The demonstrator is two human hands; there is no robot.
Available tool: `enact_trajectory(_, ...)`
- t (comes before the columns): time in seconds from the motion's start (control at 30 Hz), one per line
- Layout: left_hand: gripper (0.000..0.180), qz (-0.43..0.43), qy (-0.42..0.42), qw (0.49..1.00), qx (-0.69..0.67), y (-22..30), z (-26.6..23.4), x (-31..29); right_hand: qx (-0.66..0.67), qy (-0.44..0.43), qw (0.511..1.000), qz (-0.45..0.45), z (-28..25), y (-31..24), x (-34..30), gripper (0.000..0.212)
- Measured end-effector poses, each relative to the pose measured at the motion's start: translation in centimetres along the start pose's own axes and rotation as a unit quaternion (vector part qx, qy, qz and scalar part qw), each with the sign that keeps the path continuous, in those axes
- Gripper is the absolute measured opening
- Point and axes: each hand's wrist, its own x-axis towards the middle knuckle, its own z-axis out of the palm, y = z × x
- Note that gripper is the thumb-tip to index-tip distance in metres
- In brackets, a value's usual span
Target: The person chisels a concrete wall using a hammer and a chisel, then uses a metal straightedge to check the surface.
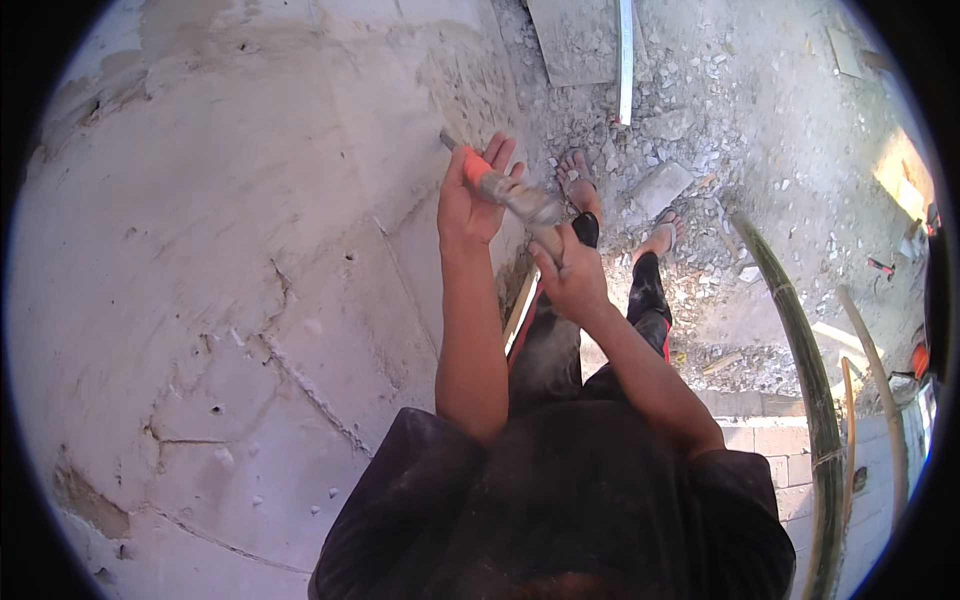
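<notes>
My left hand [468, 212] holds a chisel [474, 166] with an orange grip between thumb and palm, its fingers partly stretched out. The chisel's dark tip points up and left toward the rough, pale plastered wall [240, 220]; whether it touches the wall I cannot tell. My right hand [574, 278] is closed round the handle of a dusty hammer [536, 204]. Its greyish head lies up against the back end of the chisel, and blur hides whether they touch. Cracks and chipped patches run across the wall below my left arm.
Broken rubble [690, 150] covers the ground around my sandalled feet. A long pale metal bar [625, 70] lies ahead. Green bamboo poles [800, 340] stand slanting on the right, near a block wall [785, 450]. A flat board [575, 40] lies at the top.
</notes>
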Motion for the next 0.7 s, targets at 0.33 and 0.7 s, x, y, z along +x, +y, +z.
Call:
enact_trajectory(0.33,0.021,-0.008,-0.004,0.999,-0.035,0.4,-2.0,0.4,-0.044,-0.058,0.997,0.019,0.9,0.9,1.4,0.038)
enact_trajectory(0.7,0.021,0.018,-0.01,1.0,-0.014,-1.7,2.7,-3.3,0.008,0.093,0.993,0.066,-4.2,-1.1,-4.7,0.033)
